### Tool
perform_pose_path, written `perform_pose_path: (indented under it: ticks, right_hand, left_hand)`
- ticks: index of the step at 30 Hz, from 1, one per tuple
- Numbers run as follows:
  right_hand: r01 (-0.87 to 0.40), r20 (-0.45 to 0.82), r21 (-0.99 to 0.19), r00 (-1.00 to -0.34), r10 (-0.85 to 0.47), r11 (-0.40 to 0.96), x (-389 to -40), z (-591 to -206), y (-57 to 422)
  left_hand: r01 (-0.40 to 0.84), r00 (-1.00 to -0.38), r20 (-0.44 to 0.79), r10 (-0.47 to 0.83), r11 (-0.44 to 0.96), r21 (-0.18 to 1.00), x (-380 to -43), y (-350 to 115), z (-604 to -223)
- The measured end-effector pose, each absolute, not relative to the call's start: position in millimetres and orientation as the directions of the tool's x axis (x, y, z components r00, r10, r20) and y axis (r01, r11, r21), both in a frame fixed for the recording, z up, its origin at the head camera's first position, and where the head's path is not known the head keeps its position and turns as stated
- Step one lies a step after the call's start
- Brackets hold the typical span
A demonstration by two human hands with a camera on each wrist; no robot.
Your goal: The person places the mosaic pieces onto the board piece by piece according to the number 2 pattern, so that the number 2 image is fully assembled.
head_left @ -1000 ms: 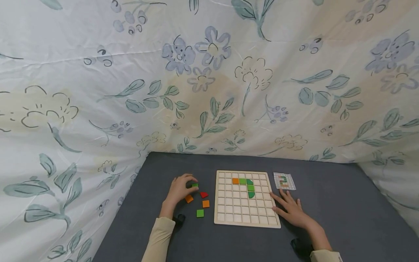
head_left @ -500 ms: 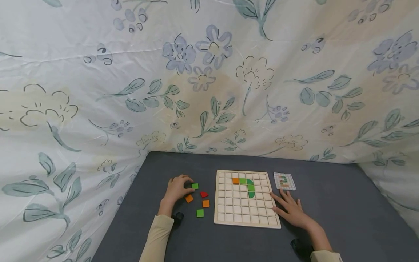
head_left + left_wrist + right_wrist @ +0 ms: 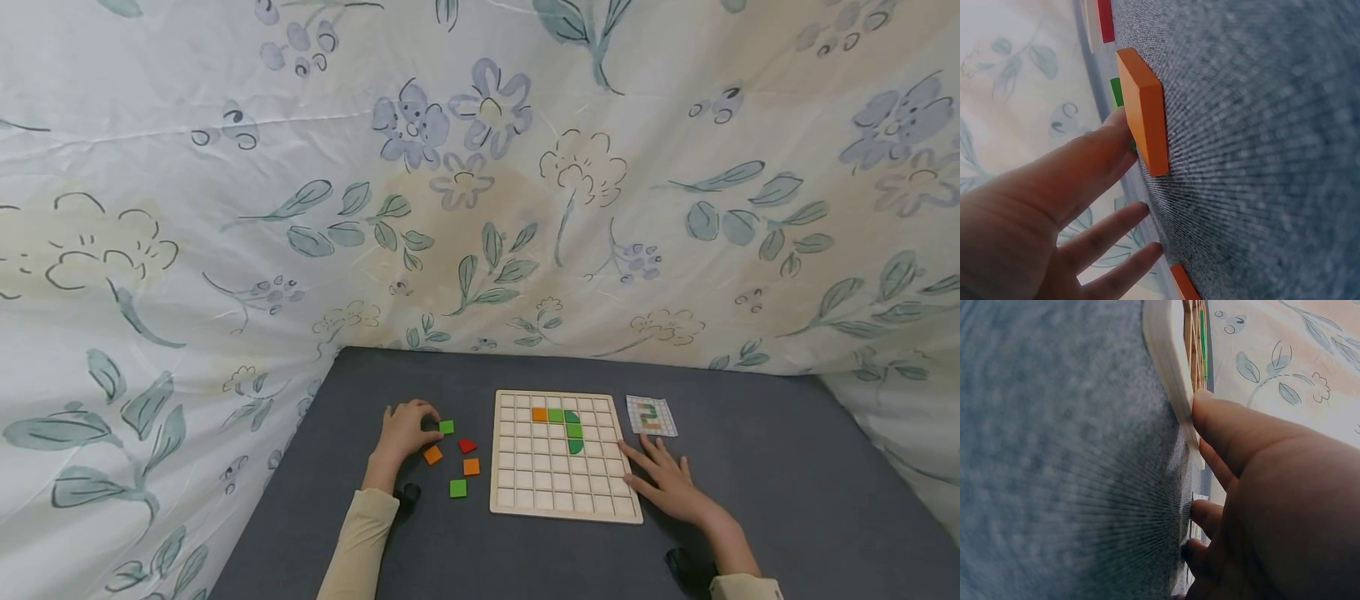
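My left hand (image 3: 405, 432) is low over the table. Its thumb and index fingertips are at the left edge of a green square tile (image 3: 447, 427), which lies flat. In the left wrist view an orange tile (image 3: 1145, 119) partly hides that green tile (image 3: 1116, 92), and the other fingers are spread apart. My right hand (image 3: 671, 483) has its fingertips at the right rim of a wooden grid board (image 3: 525, 492). Seen from the right wrist, the thumb touches the board's edge (image 3: 1175, 381). The board bears orange, light green and dark green rounded pieces in its upper rows.
Beside the left hand lie a red rounded piece (image 3: 467, 446), another orange tile (image 3: 471, 467) and a second green tile (image 3: 458, 488). A small pattern card (image 3: 652, 416) is right of the board. Floral cloth (image 3: 480, 250) hangs behind the dark table (image 3: 570, 558).
My left hand has drawn slightly left, uncovering more of the green square tile, which stays on the table. The right hand has stayed at the board's rim.
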State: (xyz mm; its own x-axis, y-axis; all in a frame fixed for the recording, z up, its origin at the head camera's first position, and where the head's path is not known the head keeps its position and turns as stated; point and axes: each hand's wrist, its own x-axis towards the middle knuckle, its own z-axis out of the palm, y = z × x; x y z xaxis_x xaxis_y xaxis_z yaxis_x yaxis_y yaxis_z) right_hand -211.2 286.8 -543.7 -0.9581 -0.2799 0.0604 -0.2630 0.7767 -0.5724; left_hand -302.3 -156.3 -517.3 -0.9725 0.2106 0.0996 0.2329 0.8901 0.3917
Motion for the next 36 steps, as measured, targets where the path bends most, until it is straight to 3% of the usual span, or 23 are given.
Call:
perform_pose_path:
  ticks: [13, 25, 36]
  right_hand:
    - [-0.277, 0.062, -0.580, -0.953, -0.298, 0.766, -213, -544, 286]
    - [-0.273, 0.058, -0.572, -0.954, -0.293, 0.774, -212, -541, 286]
    - [-0.275, 0.061, -0.575, -0.954, -0.294, 0.771, -210, -542, 286]
  left_hand:
    - [0.233, -0.971, 0.135, 0.196, 0.902, 0.363, -300, -155, -516]
    - [0.291, -0.956, 0.169, 0.240, 0.841, 0.456, -300, -152, -517]
    - [0.317, -0.948, 0.176, 0.265, 0.836, 0.448, -299, -143, -515]
